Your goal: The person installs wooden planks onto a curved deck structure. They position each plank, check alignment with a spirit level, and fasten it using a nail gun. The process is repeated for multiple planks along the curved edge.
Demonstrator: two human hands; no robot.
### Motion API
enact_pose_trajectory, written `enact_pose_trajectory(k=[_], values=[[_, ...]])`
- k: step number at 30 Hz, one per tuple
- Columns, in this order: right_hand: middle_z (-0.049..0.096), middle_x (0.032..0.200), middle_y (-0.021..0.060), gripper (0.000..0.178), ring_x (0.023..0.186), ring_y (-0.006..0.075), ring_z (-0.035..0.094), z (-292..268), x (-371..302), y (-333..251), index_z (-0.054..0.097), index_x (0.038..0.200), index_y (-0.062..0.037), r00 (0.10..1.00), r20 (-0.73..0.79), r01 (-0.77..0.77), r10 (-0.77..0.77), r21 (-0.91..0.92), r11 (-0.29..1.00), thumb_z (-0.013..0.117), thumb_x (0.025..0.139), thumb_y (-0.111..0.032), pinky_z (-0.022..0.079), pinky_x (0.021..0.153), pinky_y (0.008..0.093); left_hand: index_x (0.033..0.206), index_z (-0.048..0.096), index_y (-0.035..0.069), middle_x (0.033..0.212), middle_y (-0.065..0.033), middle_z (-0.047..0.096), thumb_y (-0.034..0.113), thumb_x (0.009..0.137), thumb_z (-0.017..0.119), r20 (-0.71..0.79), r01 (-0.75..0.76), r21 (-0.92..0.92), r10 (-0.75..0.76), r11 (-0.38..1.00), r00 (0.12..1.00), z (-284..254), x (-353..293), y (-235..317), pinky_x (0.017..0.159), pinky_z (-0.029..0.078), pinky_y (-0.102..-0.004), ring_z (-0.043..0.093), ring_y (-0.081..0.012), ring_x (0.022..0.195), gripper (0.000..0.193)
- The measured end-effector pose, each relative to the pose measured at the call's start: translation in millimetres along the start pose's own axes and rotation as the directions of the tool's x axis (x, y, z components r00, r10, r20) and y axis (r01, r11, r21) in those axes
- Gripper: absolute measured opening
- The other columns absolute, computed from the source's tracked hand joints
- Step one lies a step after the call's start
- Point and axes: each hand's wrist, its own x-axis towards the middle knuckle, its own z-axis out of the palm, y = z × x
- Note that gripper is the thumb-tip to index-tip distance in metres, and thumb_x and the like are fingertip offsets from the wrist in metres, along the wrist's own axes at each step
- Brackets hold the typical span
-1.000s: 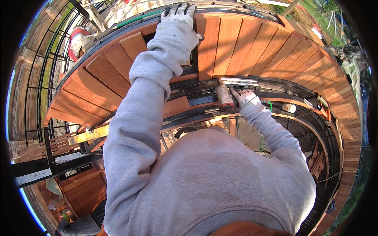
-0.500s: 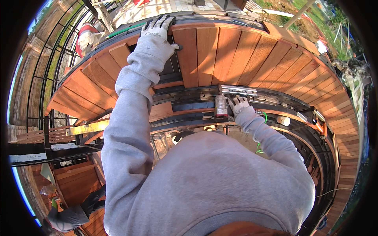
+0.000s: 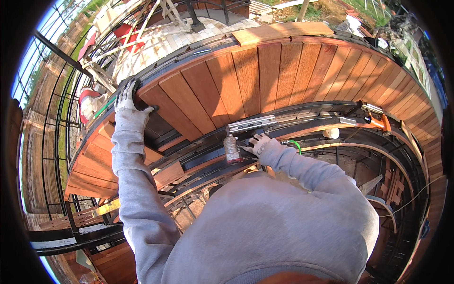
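My left hand [image 3: 127,102], in a pale work glove, lies with fingers stretched over the outer rim of a curved wooden bench. Its thumb rests by the corner of a reddish-brown plank [image 3: 175,113], beside a dark gap [image 3: 158,127] in the row. Nearer my body, my right hand [image 3: 257,143], also gloved, is closed on the dark handle of what looks like a nail gun. The tool's long silver magazine [image 3: 251,124] lies along the black inner frame, and a green air hose [image 3: 296,145] shows behind the hand. Next to it stands a clear bottle-like cylinder [image 3: 231,149].
A loose board [image 3: 283,32] lies across the outer rim. On the inner ledges are a white cup-like cylinder [image 3: 331,133] and an orange clamp-like tool [image 3: 378,122]. A yellow level-like bar [image 3: 108,207] is at left. Black metal framing [image 3: 54,156] rises beyond it.
The whole view has turned, so the bench and both hands appear farther left. My left hand stays at the gap, and my right hand keeps its grip on the tool.
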Motion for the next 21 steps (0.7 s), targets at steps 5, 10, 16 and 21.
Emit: enact_pose_trajectory(k=[5, 10, 16, 21], values=[[0.054, 0.137, 0.0091, 0.055, 0.129, 0.0302, 0.051, 8.5, -22.1, 23.8, 0.050, 0.149, -0.0326, 0.999, -0.041, -0.033, 0.032, -0.030, 0.999, 0.055, 0.094, -0.029, 0.038, 0.111, 0.0507, 0.144, 0.052, 0.005, 0.141, -0.0160, 0.058, 0.005, 0.056, 0.094, 0.024, -0.001, -0.051, 0.003, 0.999, 1.000, 3.5, -1.4, -4.3, 0.116, 0.041, -0.0431, 0.053, -0.0347, 0.133, 0.098], [0.057, 0.123, 0.0046, 0.059, 0.119, 0.0269, 0.053, 47.2, -15.4, 54.4, 0.052, 0.146, -0.0351, 0.922, -0.381, 0.029, -0.068, -0.109, 0.994, 0.061, 0.088, -0.031, 0.035, 0.111, 0.0499, 0.147, 0.050, 0.005, 0.145, -0.0162, 0.055, 0.003, 0.057, 0.093, 0.007, 0.049, -0.055, -0.049, 0.997, 0.999, 3.9, -4.2, -8.3, 0.118, 0.036, -0.0452, 0.048, -0.0352, 0.137, 0.099], [0.057, 0.135, 0.0076, 0.056, 0.132, 0.0318, 0.050, 55.0, 7.1, 39.6, 0.048, 0.149, -0.0303, 0.935, -0.311, -0.162, 0.171, 0.056, 0.985, 0.054, 0.093, -0.024, 0.030, 0.118, 0.0549, 0.142, 0.056, 0.002, 0.139, -0.0170, 0.062, 0.012, 0.086, 0.080, -0.063, 0.077, -0.144, -0.087, 0.987, 0.994, 8.8, -2.4, 7.5, 0.110, 0.043, -0.0437, 0.057, -0.0325, 0.127, 0.061], [0.051, 0.144, 0.0104, 0.071, 0.141, 0.0349, 0.042, 54.3, -1.7, 30.0, 0.041, 0.153, -0.0295, 0.945, -0.241, -0.199, 0.220, 0.109, 0.974, 0.066, 0.086, -0.036, 0.022, 0.122, 0.0607, 0.135, 0.062, -0.001, 0.134, -0.0172, 0.065, 0.021, 0.097, 0.070, -0.080, 0.062, -0.128, -0.073, 0.990, 0.994, 22.1, -1.6, -10.1, 0.110, 0.043, -0.0444, 0.059, -0.0339, 0.124, 0.044]])
